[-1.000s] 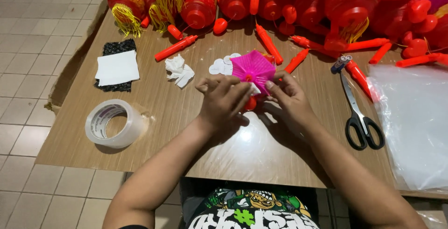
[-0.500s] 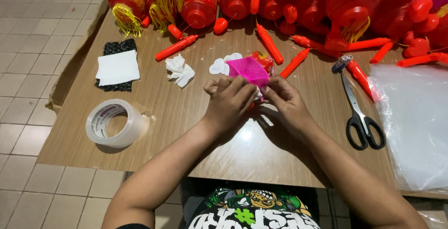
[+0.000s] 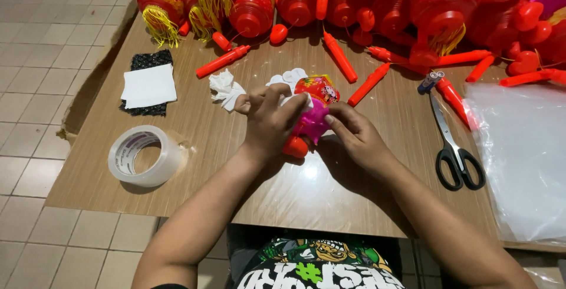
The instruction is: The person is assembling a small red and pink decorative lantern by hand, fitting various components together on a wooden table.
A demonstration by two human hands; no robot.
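Lantern (image 3: pixel 315 109): I am judging it light, thin-shelled, crushable; safest taken by its red ends.
Left hand (image 3: pixel 272 121): I am gripping its top.
Right hand (image 3: pixel 356 137): I am pinching its pink side.

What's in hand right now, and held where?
Both hands hold a small red-and-pink lantern: left hand over its top left side, right hand fingertips on its right side.

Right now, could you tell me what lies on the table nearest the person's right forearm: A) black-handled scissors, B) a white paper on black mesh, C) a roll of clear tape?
A: the black-handled scissors lie just beyond the right forearm, near the clear plastic sheet.
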